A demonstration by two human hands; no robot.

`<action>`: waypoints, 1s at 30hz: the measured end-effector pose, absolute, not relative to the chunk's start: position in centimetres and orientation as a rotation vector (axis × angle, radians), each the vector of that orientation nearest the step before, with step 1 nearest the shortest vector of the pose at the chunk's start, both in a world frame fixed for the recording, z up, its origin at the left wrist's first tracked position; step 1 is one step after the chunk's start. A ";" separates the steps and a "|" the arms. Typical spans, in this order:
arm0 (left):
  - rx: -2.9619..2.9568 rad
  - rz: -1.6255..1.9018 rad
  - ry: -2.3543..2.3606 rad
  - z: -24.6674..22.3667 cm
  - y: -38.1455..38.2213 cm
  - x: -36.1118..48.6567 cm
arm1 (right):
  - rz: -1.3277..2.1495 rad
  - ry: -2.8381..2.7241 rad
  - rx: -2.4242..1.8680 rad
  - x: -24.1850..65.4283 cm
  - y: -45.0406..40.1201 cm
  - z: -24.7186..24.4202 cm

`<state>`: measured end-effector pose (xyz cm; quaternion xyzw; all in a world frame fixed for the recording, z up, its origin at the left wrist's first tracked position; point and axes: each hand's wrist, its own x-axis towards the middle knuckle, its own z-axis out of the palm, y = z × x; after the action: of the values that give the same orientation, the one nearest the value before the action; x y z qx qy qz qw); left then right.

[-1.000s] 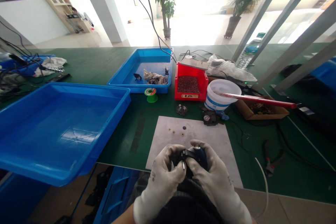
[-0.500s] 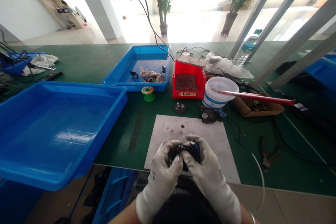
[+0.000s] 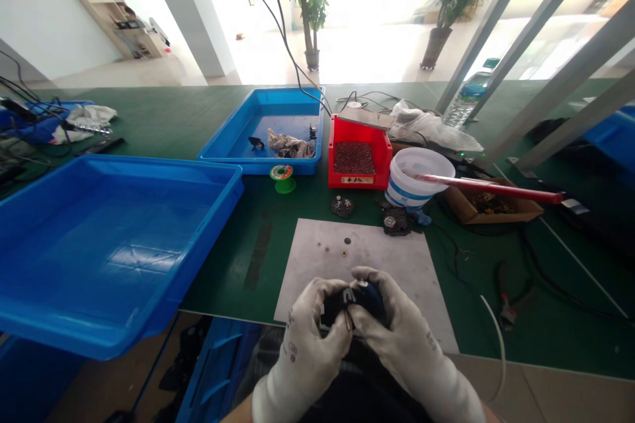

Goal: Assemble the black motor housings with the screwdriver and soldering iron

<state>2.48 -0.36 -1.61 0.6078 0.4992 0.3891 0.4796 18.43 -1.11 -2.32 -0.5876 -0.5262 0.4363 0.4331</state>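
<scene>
Both hands wear white gloves and meet over the front edge of a white sheet (image 3: 307,258). Between them is a dark blue-black part (image 3: 370,301) with a small metal pin showing near the left thumb. My left hand (image 3: 317,330) is closed on its left side, my right hand (image 3: 397,324) on its right side. Fingers cover much of the part. Beyond the hands, a small dark disc (image 3: 347,241) and several tiny brass-coloured rings lie on the sheet. Behind the sheet sit a dark round piece (image 3: 342,206) and a black assembly (image 3: 395,220).
A big blue tray (image 3: 89,238) fills the left; a smaller blue tray (image 3: 213,149) stands behind. Further right are a green spool (image 3: 284,182), a red bin (image 3: 337,180) of granules, a white bucket (image 3: 411,185), a cardboard box (image 3: 461,211) and pliers (image 3: 508,307).
Both hands and the dark part have moved slightly down towards the body, and the part is turned a little. The whole view has shifted slightly.
</scene>
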 end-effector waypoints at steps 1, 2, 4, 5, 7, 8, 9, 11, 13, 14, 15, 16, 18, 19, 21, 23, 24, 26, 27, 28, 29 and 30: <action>1.515 0.960 1.213 -1.5 -0.4 2.5 | 1.081 -1.365 -1.464 18.8 -1.1 -2.1; 1.549 0.975 1.210 -1.4 -0.5 2.6 | 1.060 -1.421 -1.463 19.2 -1.1 -1.9; 1.608 1.010 1.207 -1.1 -0.7 2.7 | 0.987 -1.511 -1.454 19.8 -1.2 -1.5; 1.632 1.017 1.207 -1.0 -0.7 2.8 | 0.953 -1.537 -1.445 19.9 -1.3 -1.3; 1.654 1.010 1.208 -0.9 -0.8 2.9 | 0.902 -1.558 -1.432 19.8 -1.5 -1.2; 1.655 1.000 1.204 -0.8 -0.7 2.9 | 0.887 -1.555 -1.431 19.7 -1.5 -1.2; 1.652 0.992 1.207 -0.8 -0.6 3.0 | 0.882 -1.546 -1.435 19.4 -1.5 -1.2; 1.635 0.975 1.219 -0.8 -0.2 3.0 | 0.909 -1.515 -1.446 19.0 -1.2 -1.2; 1.574 0.979 1.223 -0.9 0.4 3.1 | 0.988 -1.457 -1.451 18.7 -0.5 -1.2; 1.499 1.001 1.217 -1.0 0.7 3.2 | 1.044 -1.418 -1.444 18.6 0.0 -1.2; 1.389 1.036 1.204 -1.0 1.1 3.3 | 1.104 -1.367 -1.426 18.5 0.5 -1.2; 1.254 1.069 1.188 -1.0 1.4 3.4 | 1.161 -1.307 -1.402 18.5 0.9 -1.2; 0.964 1.118 1.169 -0.9 1.9 3.7 | 1.233 -1.187 -1.363 18.6 1.7 -1.1; 0.847 1.122 1.160 -0.8 2.1 3.8 | 1.252 -1.136 -1.355 18.7 1.9 -1.1; 0.714 1.087 1.142 -0.6 2.2 4.1 | 1.285 -1.058 -1.362 18.8 2.1 -1.0; 0.688 1.028 1.126 -0.2 2.2 4.2 | 1.338 -0.997 -1.383 18.9 2.0 -0.9; 0.697 0.996 1.116 0.0 2.1 4.2 | 1.368 -0.968 -1.395 19.0 2.0 -0.9; 0.726 0.951 1.100 0.4 1.8 4.2 | 1.410 -0.922 -1.417 19.2 1.9 -0.8; 0.744 0.935 1.097 0.7 1.7 4.1 | 1.426 -0.905 -1.421 19.2 1.9 -0.7; 0.765 0.922 1.098 0.9 1.6 4.0 | 1.440 -0.890 -1.419 19.2 1.9 -0.6; 0.787 0.908 1.103 1.0 1.6 3.8 | 1.446 -0.872 -1.415 19.2 2.0 -0.6; 0.809 0.901 1.110 1.1 1.5 3.7 | 1.450 -0.852 -1.409 19.2 2.0 -0.5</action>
<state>3.66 1.52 1.13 0.3607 0.4946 0.4014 0.6813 19.15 1.97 -0.50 -0.5716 -0.3457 0.5882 0.4560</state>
